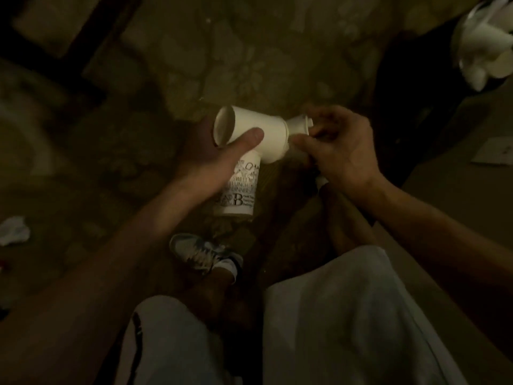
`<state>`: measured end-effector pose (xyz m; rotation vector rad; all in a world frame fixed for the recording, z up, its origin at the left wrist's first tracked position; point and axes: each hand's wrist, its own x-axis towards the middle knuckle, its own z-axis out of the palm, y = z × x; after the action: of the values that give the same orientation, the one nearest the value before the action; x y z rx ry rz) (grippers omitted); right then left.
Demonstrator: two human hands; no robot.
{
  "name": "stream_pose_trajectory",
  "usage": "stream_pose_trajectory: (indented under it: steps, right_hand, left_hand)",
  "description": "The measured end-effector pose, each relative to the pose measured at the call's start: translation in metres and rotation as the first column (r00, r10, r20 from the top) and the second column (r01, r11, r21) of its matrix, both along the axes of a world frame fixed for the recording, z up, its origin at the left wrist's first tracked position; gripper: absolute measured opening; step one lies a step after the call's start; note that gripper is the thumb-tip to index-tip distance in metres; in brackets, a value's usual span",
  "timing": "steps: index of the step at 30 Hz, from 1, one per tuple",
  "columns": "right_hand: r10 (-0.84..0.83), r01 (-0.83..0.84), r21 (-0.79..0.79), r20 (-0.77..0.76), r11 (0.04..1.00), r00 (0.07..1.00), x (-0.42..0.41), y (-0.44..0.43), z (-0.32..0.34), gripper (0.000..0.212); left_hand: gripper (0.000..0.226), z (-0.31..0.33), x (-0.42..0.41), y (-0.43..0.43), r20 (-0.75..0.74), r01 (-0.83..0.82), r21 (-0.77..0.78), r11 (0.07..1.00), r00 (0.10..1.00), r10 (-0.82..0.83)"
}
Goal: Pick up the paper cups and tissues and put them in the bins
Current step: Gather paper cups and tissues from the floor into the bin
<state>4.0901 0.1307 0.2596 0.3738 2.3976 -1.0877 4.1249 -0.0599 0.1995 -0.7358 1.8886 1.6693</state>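
Note:
My left hand (pixel 211 159) grips a plain white paper cup (pixel 261 134) lying sideways, thumb across its wall, mouth toward the upper left. A printed paper cup (pixel 241 190) with black lettering hangs below the same hand. My right hand (pixel 341 151) pinches a smaller white cup (pixel 299 126) whose end is pushed against the plain cup's base. A crumpled tissue (pixel 12 230) lies on the floor at the far left. At the top right stands a bin (pixel 483 43) holding white cups and tissues.
The scene is dim, with a patterned stone floor (pixel 249 51). My shoe (pixel 205 254) and legs in light shorts fill the bottom. A dark frame runs across the top left. A pale card (pixel 497 151) lies on a surface at the right.

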Motion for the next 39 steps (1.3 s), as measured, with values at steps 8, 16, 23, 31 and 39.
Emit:
stream_pose_trajectory:
  steps: [8,16,23,31,39]
  right_hand:
    - [-0.298,0.3,0.047,-0.041,0.953,0.954,-0.08,0.181,-0.01,0.038]
    - [-0.476,0.488,0.177,-0.104,0.855,0.873,-0.171,0.384,-0.023,0.016]
    - [-0.551,0.608,0.329,-0.257,0.723,0.794,-0.245,0.511,-0.033,0.016]
    - [-0.371,0.353,0.566,-0.089,0.745,0.924,-0.289,0.548,-0.09,0.032]
    - [-0.14,0.083,0.575,0.056,0.814,0.989,-0.305,0.552,-0.113,0.036]
  left_hand:
    - [0.039,-0.004,-0.124,0.188,-0.013,0.215,0.019,0.977,0.977,-0.214]
    - [0.04,-0.019,-0.243,0.375,-0.039,0.405,-0.017,0.914,0.913,-0.405]
    - [0.037,-0.028,-0.314,0.458,-0.074,0.53,-0.057,0.846,0.843,-0.533]
    - [0.042,-0.041,-0.343,0.469,-0.035,0.575,-0.031,0.818,0.817,-0.576]
    - [0.047,-0.054,-0.346,0.467,0.022,0.561,0.041,0.827,0.827,-0.562]
